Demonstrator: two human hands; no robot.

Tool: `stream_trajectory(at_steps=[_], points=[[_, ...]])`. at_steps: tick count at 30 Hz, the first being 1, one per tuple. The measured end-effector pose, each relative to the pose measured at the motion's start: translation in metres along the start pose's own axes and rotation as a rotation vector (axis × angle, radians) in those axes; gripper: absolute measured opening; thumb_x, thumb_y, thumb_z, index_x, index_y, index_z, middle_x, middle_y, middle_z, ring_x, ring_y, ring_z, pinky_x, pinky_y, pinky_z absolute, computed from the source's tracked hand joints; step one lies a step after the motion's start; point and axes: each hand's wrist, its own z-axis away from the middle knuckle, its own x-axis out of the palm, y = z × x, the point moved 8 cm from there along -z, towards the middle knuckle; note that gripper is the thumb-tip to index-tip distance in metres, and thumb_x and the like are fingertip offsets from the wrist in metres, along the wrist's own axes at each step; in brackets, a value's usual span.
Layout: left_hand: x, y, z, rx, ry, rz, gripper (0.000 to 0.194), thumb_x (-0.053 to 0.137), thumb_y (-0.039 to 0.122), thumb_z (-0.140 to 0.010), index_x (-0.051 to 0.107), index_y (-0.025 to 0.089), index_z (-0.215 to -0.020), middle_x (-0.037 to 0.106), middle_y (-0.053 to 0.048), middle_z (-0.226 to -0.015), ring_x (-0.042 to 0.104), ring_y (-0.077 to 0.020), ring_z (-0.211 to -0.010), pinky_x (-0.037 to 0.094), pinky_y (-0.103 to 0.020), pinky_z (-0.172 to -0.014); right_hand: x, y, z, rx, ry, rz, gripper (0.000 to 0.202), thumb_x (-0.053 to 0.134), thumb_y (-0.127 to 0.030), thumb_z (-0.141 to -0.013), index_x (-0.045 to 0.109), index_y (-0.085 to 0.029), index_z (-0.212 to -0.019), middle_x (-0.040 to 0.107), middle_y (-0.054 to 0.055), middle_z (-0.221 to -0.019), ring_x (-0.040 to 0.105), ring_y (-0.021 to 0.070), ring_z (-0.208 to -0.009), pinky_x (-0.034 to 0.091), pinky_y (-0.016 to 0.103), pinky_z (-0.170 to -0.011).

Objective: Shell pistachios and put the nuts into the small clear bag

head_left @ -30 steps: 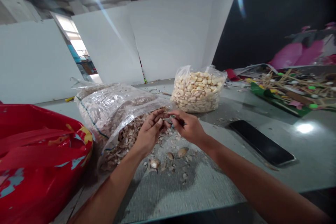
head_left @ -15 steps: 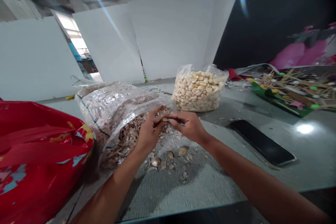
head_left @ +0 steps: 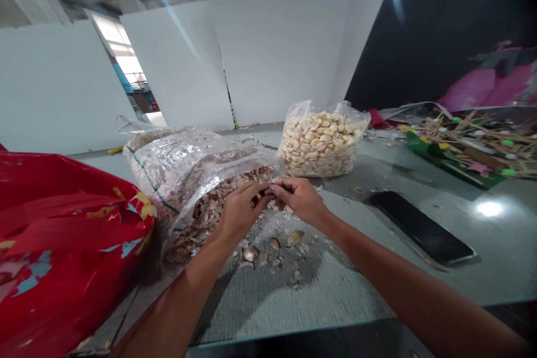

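Nearest, on the bench (head_left: 260,302), a few loose brown bits (head_left: 250,254) lie in front of the seed bag (head_left: 321,151), and a black phone (head_left: 419,226) lies to the front and right of that bag. Next come the left hand (head_left: 241,206) and the right hand (head_left: 304,200), in front of the seed bag and a bit to its left, with their tips close together. A moment ago a small brown piece showed between them; now the fingers hide it. So the hands seem busy with that piece, and it is likely right between their tips. I cannot tell if each grip is a little spread or pinching it. Farther on, just left of the seed bag, a clear shell bag (head_left: 184,154) lies with broken shells (head_left: 207,207) at its mouth. A pale wall (head_left: 281,50) stands behind the seed bag.
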Motion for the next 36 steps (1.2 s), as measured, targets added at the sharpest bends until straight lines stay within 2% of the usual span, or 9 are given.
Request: stream_trajectory(at_steps=[12, 14, 18, 20, 22, 27, 32, 34, 36], points=[[-0.001, -0.017, 0.005, 0.049, 0.134, 0.201, 0.016, 0.061, 0.027, -0.083, 0.070, 0.019, -0.093, 0.069, -0.004, -0.085, 0.062, -0.0136, -0.078, 0.048, -0.023, -0.072, 0.014, 0.007, -0.001, 0.039, -0.079, -0.221, 0.035, 0.052, -0.049, -0.083, 0.056, -0.015, -0.074, 0.053, -0.002, -0.057, 0.050, 0.0090, -0.045, 0.041, 0.021, -0.044], [0.002, -0.021, 0.005, -0.010, 0.134, 0.199, 0.016, 0.061, 0.029, -0.083, 0.070, 0.019, -0.090, 0.069, -0.003, -0.082, 0.061, -0.0128, -0.072, 0.047, -0.023, -0.068, 0.014, 0.010, -0.001, 0.054, -0.064, -0.122, 0.031, 0.050, -0.045, -0.086, 0.055, -0.016, -0.076, 0.054, -0.002, -0.059, 0.049, 0.0087, -0.045, 0.039, 0.020, -0.045], [0.019, -0.032, 0.004, -0.163, -0.010, 0.110, 0.022, 0.054, 0.026, -0.086, 0.068, 0.020, -0.102, 0.070, -0.002, -0.081, 0.058, -0.0117, -0.062, 0.044, -0.023, -0.062, 0.004, 0.009, 0.000, 0.001, 0.008, 0.318, 0.017, 0.049, -0.030, -0.086, 0.059, -0.016, -0.083, 0.060, 0.000, -0.065, 0.050, 0.0093, -0.053, 0.035, 0.020, -0.053], [0.022, -0.037, 0.004, -0.190, -0.040, 0.092, 0.026, 0.049, 0.019, -0.086, 0.068, 0.020, -0.104, 0.071, -0.002, -0.084, 0.059, -0.0126, -0.066, 0.044, -0.024, -0.065, 0.004, 0.005, 0.001, -0.027, -0.043, 0.531, 0.014, 0.052, -0.027, -0.084, 0.062, -0.016, -0.085, 0.061, 0.001, -0.065, 0.050, 0.0103, -0.057, 0.032, 0.021, -0.056], [0.019, -0.042, 0.004, -0.209, -0.020, 0.105, 0.031, 0.044, 0.015, -0.084, 0.068, 0.019, -0.103, 0.070, -0.002, -0.083, 0.058, -0.0121, -0.065, 0.044, -0.023, -0.064, 0.011, 0.000, 0.005, -0.046, -0.184, 0.647, 0.017, 0.053, -0.029, -0.085, 0.064, -0.016, -0.085, 0.061, 0.001, -0.064, 0.051, 0.0107, -0.058, 0.030, 0.022, -0.056], [0.005, -0.052, 0.004, -0.277, 0.061, 0.159, 0.036, 0.039, 0.014, -0.083, 0.069, 0.018, -0.101, 0.063, 0.001, -0.065, 0.050, -0.0095, -0.052, 0.039, -0.020, -0.053, 0.067, -0.037, 0.039, -0.336, -0.573, 0.729, 0.031, 0.053, -0.044, -0.086, 0.065, -0.022, -0.103, 0.068, 0.004, -0.082, 0.059, 0.0139, -0.070, 0.036, 0.023, -0.062], [0.004, -0.060, 0.002, -0.334, 0.080, 0.264, 0.031, 0.041, 0.023, -0.086, 0.067, 0.017, -0.102, 0.061, 0.001, -0.064, 0.047, -0.0086, -0.046, 0.035, -0.020, -0.046, 0.154, -0.060, 0.086, -0.704, -0.576, 0.900, 0.055, 0.038, -0.065, -0.084, 0.059, -0.022, -0.109, 0.064, 0.010, -0.088, 0.060, 0.0256, -0.076, 0.042, 0.032, -0.056], [0.002, -0.064, 0.001, -0.340, 0.095, 0.265, 0.029, 0.042, 0.024, -0.085, 0.068, 0.017, -0.098, 0.064, 0.000, -0.072, 0.049, -0.0086, -0.048, 0.037, -0.021, -0.048, 0.182, -0.060, 0.099, -0.759, -0.583, 0.906, 0.044, 0.037, -0.057, -0.088, 0.060, -0.023, -0.103, 0.063, 0.008, -0.082, 0.060, 0.0239, -0.068, 0.041, 0.032, -0.050], [-0.001, -0.068, 0.000, -0.338, 0.109, 0.226, 0.028, 0.043, 0.024, -0.085, 0.069, 0.018, -0.094, 0.066, -0.001, -0.079, 0.052, -0.0091, -0.053, 0.039, -0.021, -0.052, 0.194, -0.061, 0.103, -0.794, -0.565, 0.902, 0.034, 0.039, -0.046, -0.090, 0.060, -0.021, -0.096, 0.063, 0.006, -0.080, 0.059, 0.0222, -0.066, 0.041, 0.032, -0.049]])
